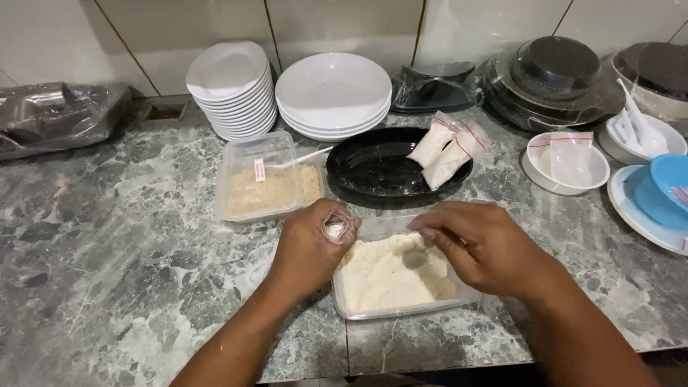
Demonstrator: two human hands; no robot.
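Grey-veined marble counter (129,236), white plates (233,86), black tray (365,175), blue bowl (663,190)

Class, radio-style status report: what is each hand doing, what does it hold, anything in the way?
Left hand shut on small clear bag, mouth up. Right hand holds spoon over crumb container. Black tray with filled bags behind; nothing between.

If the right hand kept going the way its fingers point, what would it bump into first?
The right hand holds a spoon over the clear container of white crumbs, fingers pointing left. Going straight on, it would probably first meet the left hand, which holds a small clear bag. Depth is hard to judge.
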